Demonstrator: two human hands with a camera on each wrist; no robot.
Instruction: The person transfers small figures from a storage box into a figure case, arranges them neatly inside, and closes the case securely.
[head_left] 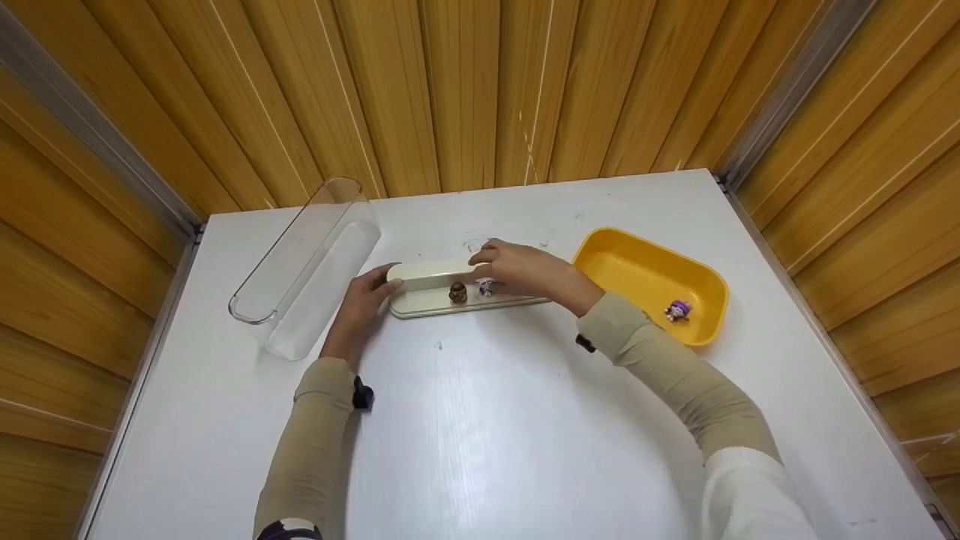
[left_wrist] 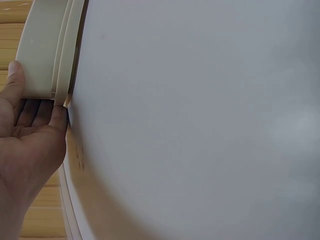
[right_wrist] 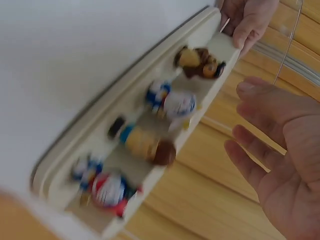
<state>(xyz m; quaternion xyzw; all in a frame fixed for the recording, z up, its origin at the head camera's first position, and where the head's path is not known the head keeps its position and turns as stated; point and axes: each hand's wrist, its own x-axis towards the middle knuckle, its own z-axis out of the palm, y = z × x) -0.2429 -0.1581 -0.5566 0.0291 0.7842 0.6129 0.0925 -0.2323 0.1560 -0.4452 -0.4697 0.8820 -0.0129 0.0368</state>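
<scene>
My left hand (head_left: 367,296) holds the left end of a long cream stepped base (head_left: 420,301). In the left wrist view the thumb lies against one side of it and the fingers reach round its end. Several small cartoon figurines stand in a row on the base: a brown figurine (right_wrist: 200,62), a blue-and-white figurine (right_wrist: 172,102), a brown-haired figurine (right_wrist: 147,145) and a red-clad figurine (right_wrist: 112,190). My right hand (right_wrist: 287,130) hovers beside the row, fingers apart and holding nothing. From the head it hides the base's right part.
Left of the base lies a clear, long, round-ended cover (head_left: 300,277). On the right, a yellow tray (head_left: 641,266) contains one purple-topped figurine (head_left: 677,310). Wood-patterned panels (head_left: 465,90) enclose the white table (head_left: 465,427) at the back and sides.
</scene>
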